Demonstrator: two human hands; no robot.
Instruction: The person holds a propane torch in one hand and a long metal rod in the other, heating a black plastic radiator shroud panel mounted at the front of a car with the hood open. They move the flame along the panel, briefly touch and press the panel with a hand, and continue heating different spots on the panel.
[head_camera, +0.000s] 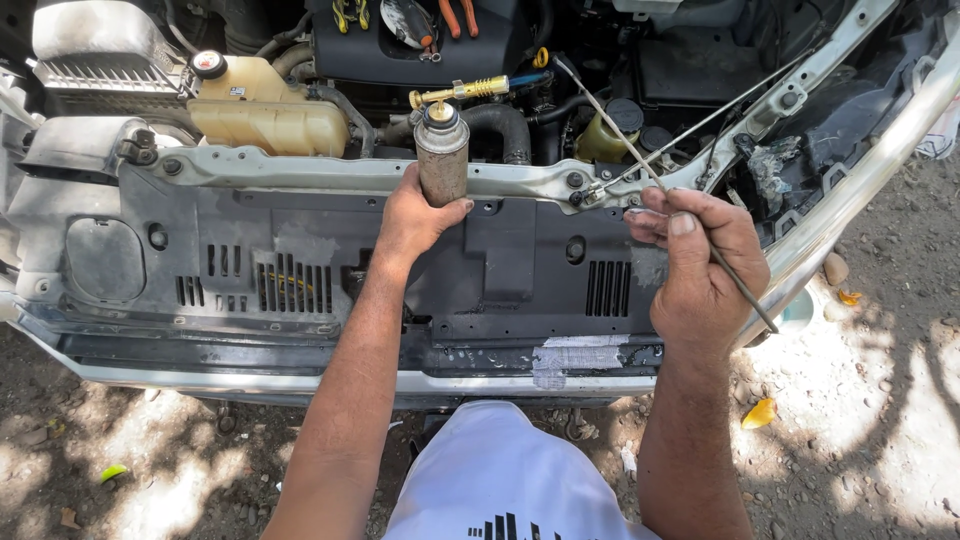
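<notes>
My left hand (412, 218) grips a rusty grey gas canister (442, 160) topped with a brass torch head (462, 93), held upright over the car's front cross panel (300, 170). My right hand (700, 265) holds a thin metal rod (620, 130) that runs diagonally from the engine bay, through my fingers, down to the lower right. Both hands are above the black front plastic panel (330, 250) of a car without its bumper cover.
A yellowish coolant tank (265, 110) sits at the upper left of the engine bay. Pliers with orange handles (458, 15) lie on the engine cover. A bonnet stay rod (720, 115) crosses at the right. Dirt ground with leaves (760, 412) lies below.
</notes>
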